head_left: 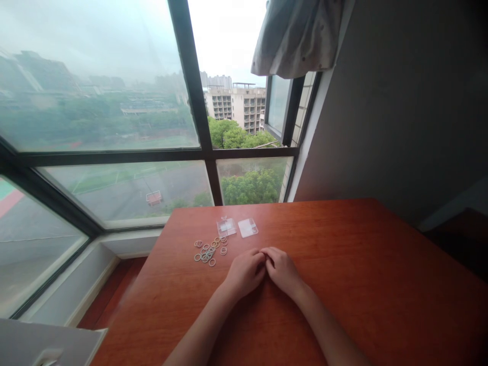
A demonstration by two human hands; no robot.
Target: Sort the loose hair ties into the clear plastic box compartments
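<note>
My left hand (247, 270) and my right hand (282, 270) rest on the reddish-brown table (343, 244), fingertips meeting. Both are closed with the fingers curled inward. Whatever may lie between the fingers is hidden. To the left of my left hand lies a loose cluster of small thin rings (206, 252), like hair ties, in pale green, yellowish and pinkish tones. Beyond them sits a small clear plastic box (226, 227). Beside it a flat, clear square piece (248, 227), like a lid, lies apart from the box.
Large window panes (114, 188) in dark frames stand behind and left of the table. One sash (280, 107) is swung outward under a bunched curtain (297, 40). A grey wall (400, 117) rises at the right. A white piece of furniture (49, 343) is at the lower left.
</note>
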